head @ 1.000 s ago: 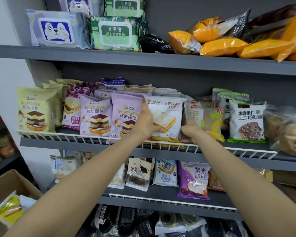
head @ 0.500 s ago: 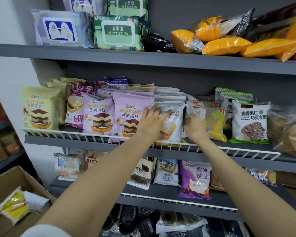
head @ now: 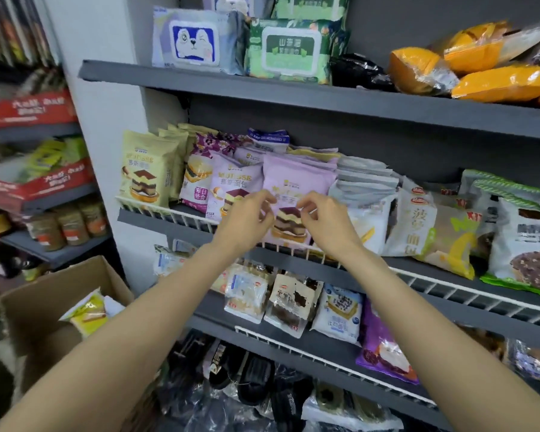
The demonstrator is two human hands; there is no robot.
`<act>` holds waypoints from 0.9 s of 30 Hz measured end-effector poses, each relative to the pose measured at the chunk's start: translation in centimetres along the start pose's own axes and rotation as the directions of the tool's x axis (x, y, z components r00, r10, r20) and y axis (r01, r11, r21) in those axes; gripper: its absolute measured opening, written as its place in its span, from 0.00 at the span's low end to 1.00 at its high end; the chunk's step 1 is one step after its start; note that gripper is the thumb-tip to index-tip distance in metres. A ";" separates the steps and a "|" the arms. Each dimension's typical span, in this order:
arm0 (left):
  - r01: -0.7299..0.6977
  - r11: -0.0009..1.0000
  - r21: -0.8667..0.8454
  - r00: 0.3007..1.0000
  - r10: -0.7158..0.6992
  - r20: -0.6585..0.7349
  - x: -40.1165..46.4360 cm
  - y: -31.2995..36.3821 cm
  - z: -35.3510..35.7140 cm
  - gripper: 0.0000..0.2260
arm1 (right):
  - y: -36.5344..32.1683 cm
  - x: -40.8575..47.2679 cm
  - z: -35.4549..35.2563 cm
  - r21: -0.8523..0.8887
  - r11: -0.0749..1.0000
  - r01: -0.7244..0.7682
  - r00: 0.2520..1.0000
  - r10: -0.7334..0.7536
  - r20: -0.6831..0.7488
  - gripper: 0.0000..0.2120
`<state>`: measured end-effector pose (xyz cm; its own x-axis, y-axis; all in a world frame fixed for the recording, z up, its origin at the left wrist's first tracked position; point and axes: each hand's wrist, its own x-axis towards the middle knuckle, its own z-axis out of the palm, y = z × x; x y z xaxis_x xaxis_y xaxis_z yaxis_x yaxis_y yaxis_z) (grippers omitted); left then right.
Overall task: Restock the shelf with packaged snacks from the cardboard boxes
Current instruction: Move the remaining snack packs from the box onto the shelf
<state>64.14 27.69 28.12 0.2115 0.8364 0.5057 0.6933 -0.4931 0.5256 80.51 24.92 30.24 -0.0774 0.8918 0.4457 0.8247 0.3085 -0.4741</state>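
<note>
Both your arms reach fwd; left hand (head: 247, 219) & right hand (head: 323, 221) side by side, fingers loosely curled.

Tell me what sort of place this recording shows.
Most likely a small shop or its stockroom. Grey shelves with white wire guards hold rows of identical packaged cakes and wet wipes, and an open cardboard box of stock stands alongside.
</note>
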 end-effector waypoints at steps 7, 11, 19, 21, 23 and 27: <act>0.433 0.853 0.290 0.862 -0.486 0.142 -9.0 -16.2 -7.9 0.09 | -10.9 1.0 15.7 0.164 0.975 0.150 0.908 -0.201 0.367 0.10; 0.610 0.721 0.330 0.729 -0.673 0.123 -14.1 -27.1 -11.8 0.09 | -16.3 1.4 27.4 0.184 0.974 0.131 0.794 -0.215 0.569 0.09; 0.732 0.553 0.398 0.524 -0.830 0.191 -18.5 -46.2 -13.9 0.12 | -20.2 3.4 49.6 -0.020 1.000 -0.010 0.623 0.022 0.782 0.17; 0.756 0.527 0.388 0.475 -0.850 0.228 -18.8 -49.6 -12.5 0.13 | -19.5 3.6 53.7 -0.093 0.996 0.009 0.605 0.069 0.793 0.22; 0.820 0.487 0.300 0.433 -0.871 0.230 -18.7 -52.6 -10.8 0.17 | -18.7 3.9 57.0 -0.165 0.985 0.038 0.609 0.108 0.785 0.27; 0.947 0.293 0.129 0.260 -0.939 0.226 -19.0 -59.1 -6.0 0.21 | -17.3 4.5 62.9 -0.191 0.978 0.089 0.575 0.106 0.811 0.31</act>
<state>15.01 39.46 -8.46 -0.4398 0.7345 -0.5168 0.4926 0.6785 0.5450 30.63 44.45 -7.33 -0.4115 0.8138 -0.4105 0.9063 0.3176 -0.2788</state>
